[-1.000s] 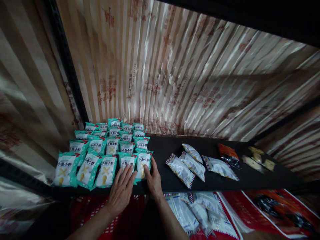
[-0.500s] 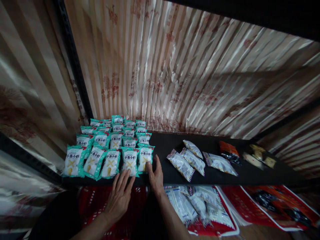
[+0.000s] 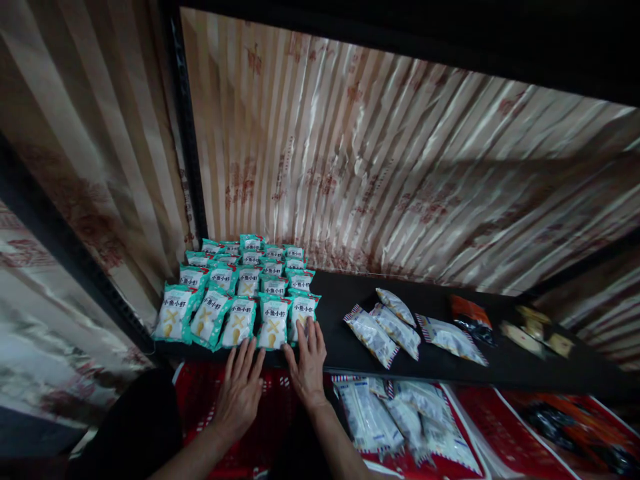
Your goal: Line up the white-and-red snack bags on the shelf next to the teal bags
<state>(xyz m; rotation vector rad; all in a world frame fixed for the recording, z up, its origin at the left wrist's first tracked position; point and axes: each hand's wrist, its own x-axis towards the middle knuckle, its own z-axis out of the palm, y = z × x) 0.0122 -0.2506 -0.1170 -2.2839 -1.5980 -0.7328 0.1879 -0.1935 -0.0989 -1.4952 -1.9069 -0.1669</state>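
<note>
Packets in teal and white (image 3: 249, 283) stand in close rows at the left end of a black shelf (image 3: 330, 307), in the head camera's view. Most face forward and lean slightly back, dark characters printed across their upper halves. Five make up the front row, near the shelf's edge; the leftmost front packet (image 3: 175, 315) is beside an upright post (image 3: 188, 133).

Both bare hands are at this front row, near each other but not touching. The left hand (image 3: 241, 395) is unclenched, palm down, its fingers loosely spread and their tips at the lower edge of the third front packet (image 3: 239, 323); whether they press on it I cannot tell. The right hand (image 3: 308, 368) is also unclenched, its fingers laid over the lower part of the rightmost front packet (image 3: 303, 308), with the thumb near the bottom of the fourth front packet (image 3: 273, 323). Neither hand is closed around anything.

Farther right on the shelf, four striped-edge bags (image 3: 397, 332) lie flat, three bunched and one just beside them. Beyond these are an orange-and-black packet (image 3: 471, 316) and some small pale packets (image 3: 523, 340).

Below the shelf, a red basket (image 3: 197, 393) sits under the left arm, and more striped-edge pouches (image 3: 370, 417) fill another container. Creased striped sheeting (image 3: 320, 153) hangs behind everything.
</note>
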